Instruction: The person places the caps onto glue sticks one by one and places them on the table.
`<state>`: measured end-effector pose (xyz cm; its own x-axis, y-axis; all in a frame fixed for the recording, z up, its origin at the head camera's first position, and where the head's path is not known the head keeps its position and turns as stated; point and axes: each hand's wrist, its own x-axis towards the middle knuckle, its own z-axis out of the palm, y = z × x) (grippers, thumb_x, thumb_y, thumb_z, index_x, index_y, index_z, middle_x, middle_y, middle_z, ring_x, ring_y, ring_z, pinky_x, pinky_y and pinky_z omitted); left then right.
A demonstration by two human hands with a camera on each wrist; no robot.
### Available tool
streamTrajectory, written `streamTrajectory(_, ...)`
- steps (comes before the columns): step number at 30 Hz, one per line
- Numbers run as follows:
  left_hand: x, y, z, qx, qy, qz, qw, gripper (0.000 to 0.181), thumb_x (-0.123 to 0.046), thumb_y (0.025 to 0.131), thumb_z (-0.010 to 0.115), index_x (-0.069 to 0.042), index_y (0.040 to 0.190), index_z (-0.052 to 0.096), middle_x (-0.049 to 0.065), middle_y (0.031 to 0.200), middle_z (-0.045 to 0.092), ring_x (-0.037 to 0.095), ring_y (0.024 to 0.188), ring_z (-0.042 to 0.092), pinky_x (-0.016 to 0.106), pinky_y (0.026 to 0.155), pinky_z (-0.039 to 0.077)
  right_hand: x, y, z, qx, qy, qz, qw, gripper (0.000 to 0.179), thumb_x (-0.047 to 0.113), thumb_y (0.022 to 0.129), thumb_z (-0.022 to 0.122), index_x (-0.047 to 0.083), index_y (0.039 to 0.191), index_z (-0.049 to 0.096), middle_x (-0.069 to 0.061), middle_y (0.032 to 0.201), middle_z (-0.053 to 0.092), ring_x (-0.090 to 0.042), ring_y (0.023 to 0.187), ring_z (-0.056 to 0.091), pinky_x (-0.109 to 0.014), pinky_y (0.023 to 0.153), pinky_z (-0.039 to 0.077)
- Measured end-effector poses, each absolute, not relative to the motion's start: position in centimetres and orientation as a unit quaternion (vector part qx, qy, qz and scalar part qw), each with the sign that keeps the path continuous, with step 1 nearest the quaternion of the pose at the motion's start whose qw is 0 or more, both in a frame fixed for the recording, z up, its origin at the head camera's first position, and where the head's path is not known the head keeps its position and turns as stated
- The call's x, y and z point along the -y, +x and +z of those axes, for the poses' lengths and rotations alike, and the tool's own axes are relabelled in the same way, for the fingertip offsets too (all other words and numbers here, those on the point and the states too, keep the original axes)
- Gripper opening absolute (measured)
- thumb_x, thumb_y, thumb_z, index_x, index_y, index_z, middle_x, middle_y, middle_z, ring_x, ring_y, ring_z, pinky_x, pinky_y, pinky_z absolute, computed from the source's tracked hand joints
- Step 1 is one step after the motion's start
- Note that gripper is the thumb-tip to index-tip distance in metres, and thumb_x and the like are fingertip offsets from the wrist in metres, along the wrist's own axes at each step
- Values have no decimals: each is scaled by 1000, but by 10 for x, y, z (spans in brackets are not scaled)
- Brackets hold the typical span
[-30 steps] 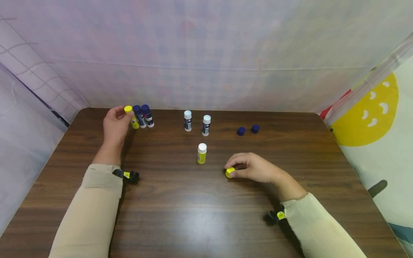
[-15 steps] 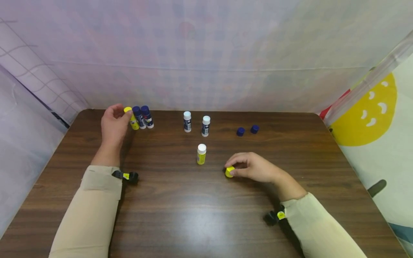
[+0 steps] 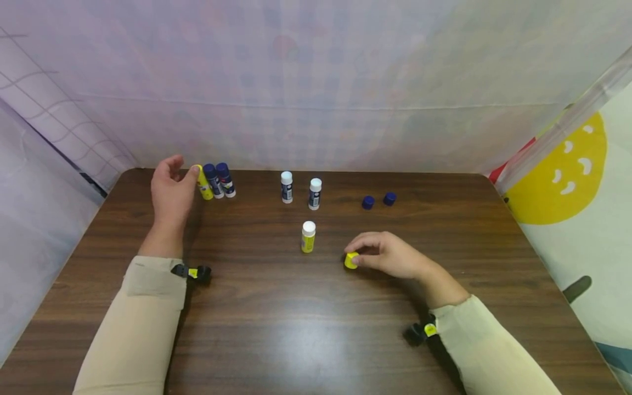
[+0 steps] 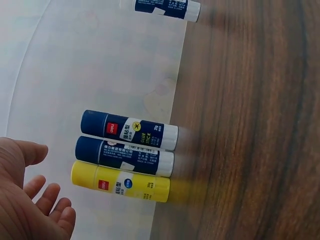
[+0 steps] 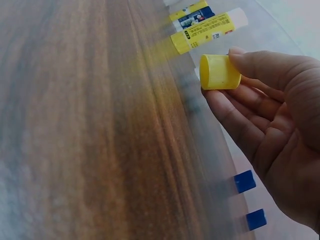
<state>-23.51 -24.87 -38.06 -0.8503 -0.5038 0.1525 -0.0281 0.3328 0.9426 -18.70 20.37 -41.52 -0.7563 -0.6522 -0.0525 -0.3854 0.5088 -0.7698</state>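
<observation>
At the back left of the table stands a capped yellow glue stick, side by side with two navy glue sticks, their caps on. My left hand is just left of the yellow one; the left wrist view shows its fingers spread and a gap between them and the sticks. My right hand pinches a yellow cap between thumb and fingers, its hollow end facing away from the palm. To the left of that hand, an uncapped yellow glue stick stands upright with its white top showing.
Behind the uncapped yellow stick stand two uncapped navy glue sticks with white tops. Two navy caps sit on the brown wooden table farther right. A pale curtain hangs along the table's back edge.
My left hand has let go of the capped yellow glue stick and drawn slightly left, its fingers opening. The right hand keeps its pinch on the yellow cap, almost unmoved.
</observation>
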Motion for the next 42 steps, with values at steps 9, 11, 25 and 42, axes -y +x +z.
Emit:
streamTrajectory(9, 239, -229, -376, 794, 150, -542, 232, 49, -22, 100, 69, -1, 142, 56, 14, 149, 57, 24, 141, 51, 34, 121, 39, -203, -187, -415, -849, -294, -409, 160, 21, 13, 97, 74, 13, 117, 77, 2, 118, 75, -18, 114, 66, -32, 99, 53)
streamTrajectory(11, 236, -228, -374, 798, 146, -538, 230, 49, -23, 101, 68, -2, 143, 56, 13, 150, 57, 24, 141, 50, 35, 121, 39, -203, -187, -415, -848, -294, -412, 157, 20, 13, 97, 75, 12, 117, 77, 2, 117, 75, -18, 113, 67, -31, 99, 53)
streamTrajectory(25, 221, -225, -378, 829, 67, -510, 220, 49, -20, 102, 68, 3, 142, 54, 22, 146, 56, 34, 138, 52, 46, 119, 42, -204, -189, -419, -847, -280, -427, 149, 20, 15, 96, 76, 13, 116, 77, 0, 115, 76, -16, 109, 67, -26, 93, 54)
streamTrajectory(42, 204, -223, -376, 845, 17, -508, 169, 48, -22, 103, 67, 1, 143, 54, 23, 140, 60, 37, 121, 63, 48, 102, 53, -205, -191, -421, -843, -263, -441, 159, 21, 17, 98, 74, 10, 118, 75, -1, 113, 76, -19, 105, 69, -28, 90, 57)
